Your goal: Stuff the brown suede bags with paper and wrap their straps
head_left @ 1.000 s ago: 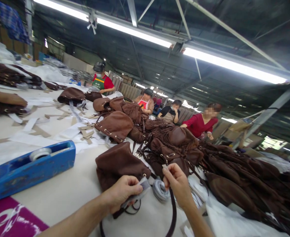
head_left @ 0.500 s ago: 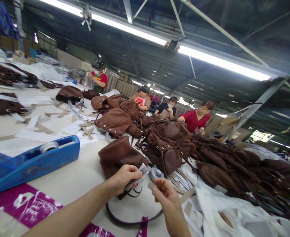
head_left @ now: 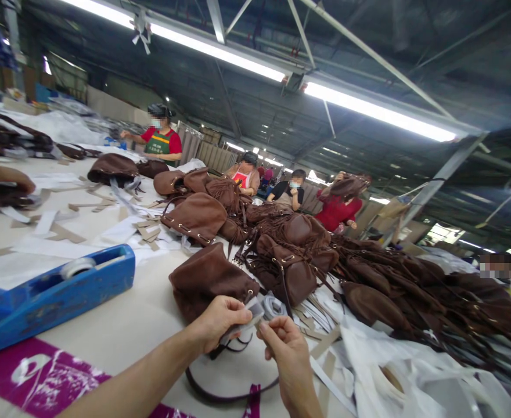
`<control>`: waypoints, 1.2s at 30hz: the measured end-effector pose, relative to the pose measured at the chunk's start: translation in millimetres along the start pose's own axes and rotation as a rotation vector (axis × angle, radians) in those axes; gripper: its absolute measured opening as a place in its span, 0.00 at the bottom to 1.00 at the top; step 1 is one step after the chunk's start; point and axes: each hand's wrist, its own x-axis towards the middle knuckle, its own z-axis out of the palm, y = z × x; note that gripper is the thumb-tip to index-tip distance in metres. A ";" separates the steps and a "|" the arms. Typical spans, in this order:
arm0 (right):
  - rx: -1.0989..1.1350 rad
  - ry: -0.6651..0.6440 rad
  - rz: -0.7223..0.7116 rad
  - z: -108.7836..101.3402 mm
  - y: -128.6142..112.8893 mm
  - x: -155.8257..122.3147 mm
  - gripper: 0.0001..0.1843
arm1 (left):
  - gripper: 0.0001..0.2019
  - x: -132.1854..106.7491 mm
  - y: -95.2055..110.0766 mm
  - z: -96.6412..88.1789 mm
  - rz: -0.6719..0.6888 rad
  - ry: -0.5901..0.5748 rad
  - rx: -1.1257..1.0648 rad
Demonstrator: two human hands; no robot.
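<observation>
Plastic wrap (head_left: pixel 256 308) partly behind left hand (head_left: pixel 220 322)

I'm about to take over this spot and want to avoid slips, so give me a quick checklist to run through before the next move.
1. Left hand gripping the translucent plastic: ok.
2. Right hand pinching a small pale piece close by the plastic: ok.
3. Brown bag within easy reach, just beyond the left hand: ok.
4. Tape roll seated in the blue dispenser: ok.
5. Strap out from under the hands: not ok; it loops on the tabletop below them.
6. What the plastic contains, if anything: cannot tell.
</observation>
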 end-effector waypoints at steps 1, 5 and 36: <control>-0.010 0.007 -0.014 1.8 0.3 1.9 0.21 | 0.18 0.5 -1.4 0.7 -0.005 0.005 0.002; -0.008 -0.028 0.005 7.5 0.1 9.1 0.19 | 0.19 3.4 -7.1 2.4 -0.013 0.063 0.007; 0.042 -0.164 -0.132 -16.6 31.0 -5.5 0.20 | 0.11 -0.3 0.0 -0.1 -0.006 0.071 0.010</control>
